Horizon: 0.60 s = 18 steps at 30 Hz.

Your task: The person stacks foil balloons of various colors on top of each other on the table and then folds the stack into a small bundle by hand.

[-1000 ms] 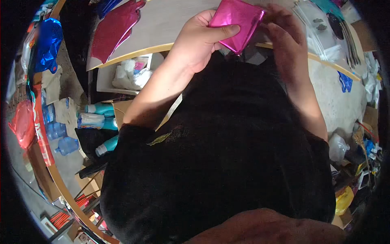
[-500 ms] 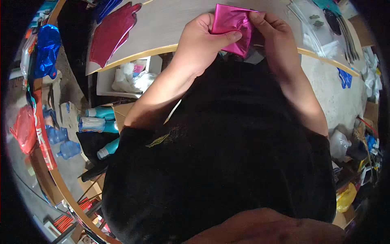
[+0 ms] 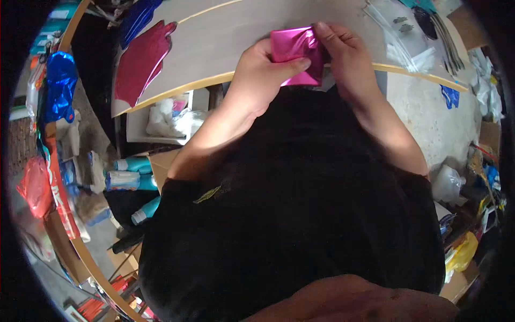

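Foil (image 3: 296, 53), pink and half folded, sat pinched between my left hand (image 3: 261, 75) and right hand (image 3: 343, 59) over the table (image 3: 214, 37) edge; fingers closed on it. Next fold wanted a firm crease, I judged.

The folded piece of shiny foil (image 3: 296, 51) is bright magenta pink. The flat foil shape (image 3: 142, 61) on the pale grey surface (image 3: 225, 32) is dark red, and the surface has a yellow wooden edge. The crumpled foil balloon (image 3: 58, 86) at the far left is glossy blue. The person's shirt (image 3: 300, 214) is plain black with a small yellow mark.
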Motion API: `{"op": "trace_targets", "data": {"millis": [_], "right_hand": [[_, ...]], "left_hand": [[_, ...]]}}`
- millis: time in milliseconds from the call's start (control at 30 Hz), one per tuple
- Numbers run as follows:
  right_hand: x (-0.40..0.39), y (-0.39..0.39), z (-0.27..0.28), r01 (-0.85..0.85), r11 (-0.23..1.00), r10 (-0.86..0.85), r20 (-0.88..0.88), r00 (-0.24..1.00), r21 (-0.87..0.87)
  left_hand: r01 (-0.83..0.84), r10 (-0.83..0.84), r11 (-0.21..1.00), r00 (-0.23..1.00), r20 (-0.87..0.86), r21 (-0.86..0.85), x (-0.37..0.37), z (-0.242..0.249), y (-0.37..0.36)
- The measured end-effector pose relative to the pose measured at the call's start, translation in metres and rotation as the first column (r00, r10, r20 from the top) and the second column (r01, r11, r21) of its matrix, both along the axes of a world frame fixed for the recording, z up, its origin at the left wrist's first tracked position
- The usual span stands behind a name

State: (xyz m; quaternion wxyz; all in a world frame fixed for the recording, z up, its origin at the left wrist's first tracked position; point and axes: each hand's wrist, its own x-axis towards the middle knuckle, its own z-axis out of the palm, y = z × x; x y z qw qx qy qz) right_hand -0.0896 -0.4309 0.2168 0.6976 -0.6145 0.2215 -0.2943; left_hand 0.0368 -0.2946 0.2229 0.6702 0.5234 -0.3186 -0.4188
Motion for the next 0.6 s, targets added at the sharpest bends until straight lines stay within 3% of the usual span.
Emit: {"op": "trace_targets", "data": {"millis": [100, 267, 333, 367, 400, 433, 467, 533, 567, 600], "right_hand": [[-0.005, -0.007, -0.001, -0.082, 0.996, 0.083, 0.029, 0.996, -0.041], [-0.042, -0.019, 0.023, 0.100, 0.995, -0.097, 0.132, 0.987, -0.014], [-0.073, -0.049, 0.019, 0.337, 0.865, -0.338, 0.064, 0.939, -0.371], [-0.088, -0.064, 0.018, 0.385, 0.870, -0.360, 0.136, 0.923, -0.308], [-0.106, -0.082, 0.022, 0.435, 0.789, -0.445, 0.083, 0.891, -0.434], [-0.123, -0.099, 0.026, 0.464, 0.692, -0.533, 0.042, 0.845, -0.553], [-0.135, -0.114, 0.029, 0.518, 0.562, -0.590, 0.125, 0.797, -0.645], [-0.163, -0.143, 0.047, 0.487, 0.477, -0.747, -0.045, 0.664, -0.732], [-0.169, -0.156, 0.061, 0.407, 0.352, -0.819, -0.067, 0.570, -0.843], [-0.182, -0.163, 0.082, 0.347, 0.455, -0.853, -0.290, 0.435, -0.820]], "left_hand": [[0.014, -0.014, 1.000, 0.999, -0.031, 0.000, -0.001, -0.001, -0.003], [-0.026, 0.025, 1.000, 0.999, -0.020, -0.010, -0.004, 0.000, -0.006], [-0.024, 0.024, 1.000, 1.000, 0.008, -0.008, -0.002, 0.001, -0.008], [-0.037, 0.038, 0.999, 0.998, 0.042, -0.020, 0.000, -0.002, -0.011], [-0.051, 0.054, 0.998, 0.996, 0.075, -0.033, 0.002, -0.003, -0.013], [-0.036, 0.039, 0.998, 0.997, 0.073, -0.044, 0.002, -0.003, -0.014], [-0.055, 0.058, 0.998, 0.995, 0.076, -0.036, 0.002, -0.002, -0.017], [-0.057, 0.060, 0.998, 0.996, 0.073, -0.035, -0.001, -0.001, -0.022], [-0.067, 0.071, 0.996, 0.995, 0.067, -0.056, -0.002, -0.001, -0.024], [-0.080, 0.085, 0.994, 0.994, 0.063, -0.075, -0.002, 0.000, -0.024]]}}
